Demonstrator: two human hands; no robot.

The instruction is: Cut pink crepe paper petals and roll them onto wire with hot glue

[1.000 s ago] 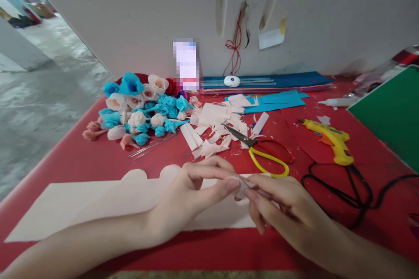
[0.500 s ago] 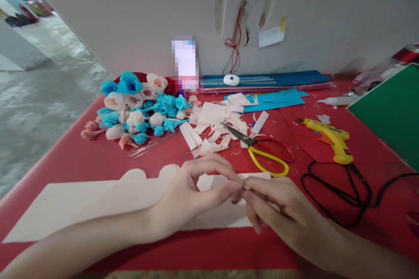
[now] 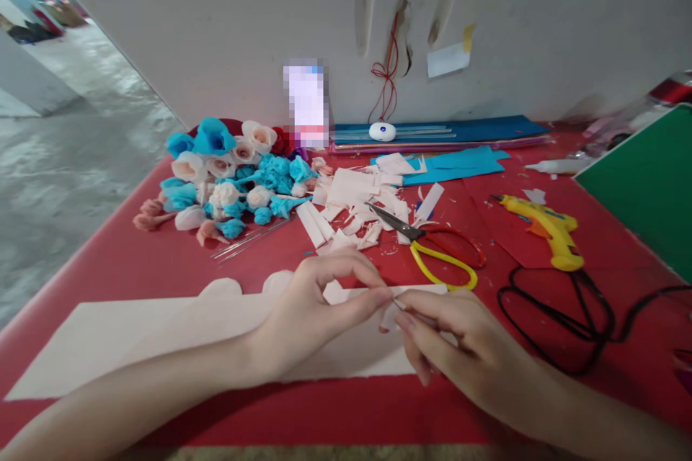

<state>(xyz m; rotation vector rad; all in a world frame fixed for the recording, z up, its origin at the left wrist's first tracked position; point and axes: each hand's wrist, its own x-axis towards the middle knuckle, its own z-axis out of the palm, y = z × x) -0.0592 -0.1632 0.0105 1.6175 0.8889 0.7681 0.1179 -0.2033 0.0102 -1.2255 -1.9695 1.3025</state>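
Observation:
My right hand (image 3: 459,338) is closed in a pinch around a thin stick (image 3: 398,303), most of it hidden by the fingers. Close by on the left, my left hand (image 3: 329,310) is closed too, thumb and index fingertips pressed together at a small pale paper piece (image 3: 388,318). That piece is partly hidden, and whether it touches the stick I cannot tell. Beneath both hands lies a long strip of cream paper (image 3: 130,331) on the red tabletop (image 3: 259,418). Rounded paper petals (image 3: 220,289) stick out past its far edge.
Scissors (image 3: 419,234) lie beyond my hands, against pale paper scraps (image 3: 351,191). Blue and cream paper flowers (image 3: 227,194) are heaped at the left. A yellow glue gun (image 3: 546,227) with a black cord (image 3: 595,324) lies right, before a green board (image 3: 649,187). A phone (image 3: 307,104) leans at the back.
My left fingertips have shifted slightly left, away from the right ones, so a small gap shows between them. The stick's tip and the pale paper piece show more clearly.

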